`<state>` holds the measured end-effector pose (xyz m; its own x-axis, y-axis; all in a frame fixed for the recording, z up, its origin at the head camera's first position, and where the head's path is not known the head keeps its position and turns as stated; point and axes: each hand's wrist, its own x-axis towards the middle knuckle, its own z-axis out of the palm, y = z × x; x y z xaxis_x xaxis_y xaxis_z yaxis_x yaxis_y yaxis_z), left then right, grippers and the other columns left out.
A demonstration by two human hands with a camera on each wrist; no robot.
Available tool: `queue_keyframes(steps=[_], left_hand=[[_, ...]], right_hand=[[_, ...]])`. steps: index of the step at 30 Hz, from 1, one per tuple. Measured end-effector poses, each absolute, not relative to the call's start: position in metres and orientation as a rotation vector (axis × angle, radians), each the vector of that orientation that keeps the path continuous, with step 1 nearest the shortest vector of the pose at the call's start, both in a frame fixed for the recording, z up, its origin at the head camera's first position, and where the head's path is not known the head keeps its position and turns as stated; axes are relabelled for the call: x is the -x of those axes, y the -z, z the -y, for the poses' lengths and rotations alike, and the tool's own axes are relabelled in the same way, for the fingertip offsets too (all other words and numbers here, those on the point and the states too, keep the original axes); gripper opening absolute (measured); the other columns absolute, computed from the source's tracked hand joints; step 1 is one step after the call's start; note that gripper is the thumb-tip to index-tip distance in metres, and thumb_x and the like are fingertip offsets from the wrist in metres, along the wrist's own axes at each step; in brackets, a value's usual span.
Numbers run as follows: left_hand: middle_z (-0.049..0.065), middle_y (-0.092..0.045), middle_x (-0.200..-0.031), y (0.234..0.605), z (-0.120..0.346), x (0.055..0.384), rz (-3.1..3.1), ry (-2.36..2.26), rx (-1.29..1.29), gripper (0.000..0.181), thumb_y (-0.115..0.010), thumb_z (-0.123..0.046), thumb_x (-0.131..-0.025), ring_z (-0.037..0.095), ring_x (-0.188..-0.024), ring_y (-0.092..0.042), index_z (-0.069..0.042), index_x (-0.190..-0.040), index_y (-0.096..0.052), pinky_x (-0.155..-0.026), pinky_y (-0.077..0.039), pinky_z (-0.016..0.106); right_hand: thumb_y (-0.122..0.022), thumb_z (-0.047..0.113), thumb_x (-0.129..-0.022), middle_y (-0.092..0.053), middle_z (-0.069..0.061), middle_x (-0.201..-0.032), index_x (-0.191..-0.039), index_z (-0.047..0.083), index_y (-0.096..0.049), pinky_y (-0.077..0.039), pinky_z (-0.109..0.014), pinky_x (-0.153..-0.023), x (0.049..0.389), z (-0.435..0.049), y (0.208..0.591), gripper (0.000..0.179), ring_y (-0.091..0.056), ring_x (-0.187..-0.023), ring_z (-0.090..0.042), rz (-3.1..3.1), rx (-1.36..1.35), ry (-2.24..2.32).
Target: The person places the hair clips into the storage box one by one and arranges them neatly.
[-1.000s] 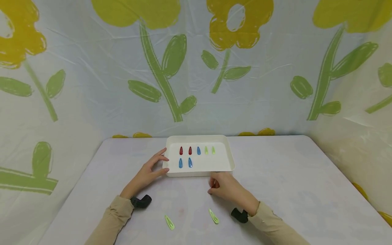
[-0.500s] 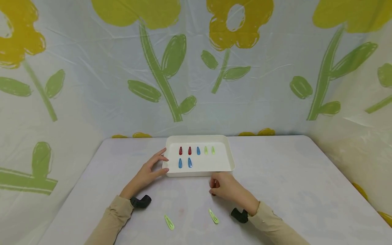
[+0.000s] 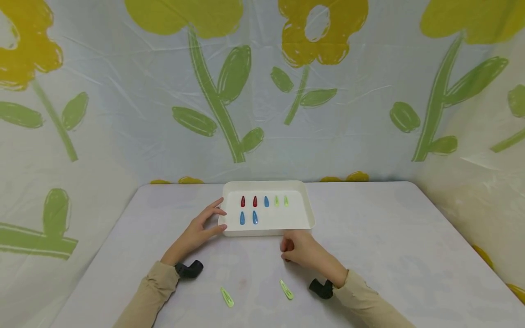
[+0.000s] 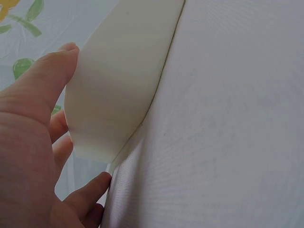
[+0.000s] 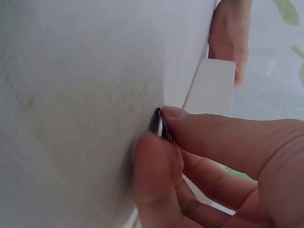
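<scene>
A white tray (image 3: 293, 219) holds two rows of snap hair clips: red clips (image 3: 255, 201), blue clips (image 3: 242, 218) and light green clips (image 3: 276, 201). My left hand (image 3: 201, 230) rests on the tray's left end, thumb and fingers spread and touching its rim. Just in front of the tray, my right hand (image 3: 301, 248) pinches a dark reddish hair clip (image 5: 165, 127) between thumb and forefinger, close to the tabletop. Most of that clip is hidden by the fingers. Two more green clips, a left one (image 3: 227, 297) and a right one (image 3: 286, 289), lie on the table nearer me.
The pale-covered table (image 3: 369, 237) extends on both sides of the tray. Behind it hangs a cloth (image 3: 352, 136) printed with yellow flowers. A black camera mount sits on each wrist, the left one (image 3: 190, 269) and the right one (image 3: 321, 289).
Both hands stay in nearly the same place. The right fingers shift slightly around the pinched clip, which shows less in the head view now. Tray and loose clips have not moved.
</scene>
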<state>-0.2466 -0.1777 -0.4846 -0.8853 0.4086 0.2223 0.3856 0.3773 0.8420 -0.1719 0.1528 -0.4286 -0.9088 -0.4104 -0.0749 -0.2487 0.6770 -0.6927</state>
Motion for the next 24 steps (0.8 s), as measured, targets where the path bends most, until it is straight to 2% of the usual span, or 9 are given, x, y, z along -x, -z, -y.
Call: queue_keyframes(steps=[8,16,24], left_hand=[[-0.011,-0.026,-0.161,0.4829,0.1767,0.2475,-2.582,-1.571,-0.744,0.041,-0.073,-0.037,-0.091,0.022,-0.151,-0.014,-0.017,-0.125,-0.06,-0.118,-0.014,0.058],[-0.013,-0.025,-0.161,0.484,0.1775,0.2468,-2.587,-1.562,-0.731,0.04,-0.072,-0.038,-0.092,0.02,-0.151,-0.014,-0.018,-0.125,-0.06,-0.118,-0.014,0.057],[-0.012,-0.026,-0.161,0.4842,0.1777,0.2472,-2.585,-1.566,-0.739,0.041,-0.073,-0.038,-0.091,0.021,-0.151,-0.014,-0.017,-0.124,-0.06,-0.118,-0.013,0.057]], right_hand=[[-0.077,-0.004,-0.082,-0.059,0.001,-0.069,-0.081,0.006,-0.066,-0.049,-0.026,-0.05,0.1739,-0.1534,0.4283,0.014,-0.054,-0.059,-0.013,-2.622,0.498,1.103],[-0.078,-0.003,-0.081,-0.061,0.002,-0.068,-0.083,0.006,-0.068,-0.049,-0.025,-0.049,0.1787,-0.1561,0.4327,0.013,-0.055,-0.057,-0.012,-2.567,0.574,1.185],[-0.078,-0.001,-0.081,-0.064,0.0,-0.071,-0.086,0.004,-0.071,-0.052,-0.024,-0.053,0.1811,-0.157,0.4327,0.01,-0.058,-0.06,-0.013,-2.484,0.604,1.282]])
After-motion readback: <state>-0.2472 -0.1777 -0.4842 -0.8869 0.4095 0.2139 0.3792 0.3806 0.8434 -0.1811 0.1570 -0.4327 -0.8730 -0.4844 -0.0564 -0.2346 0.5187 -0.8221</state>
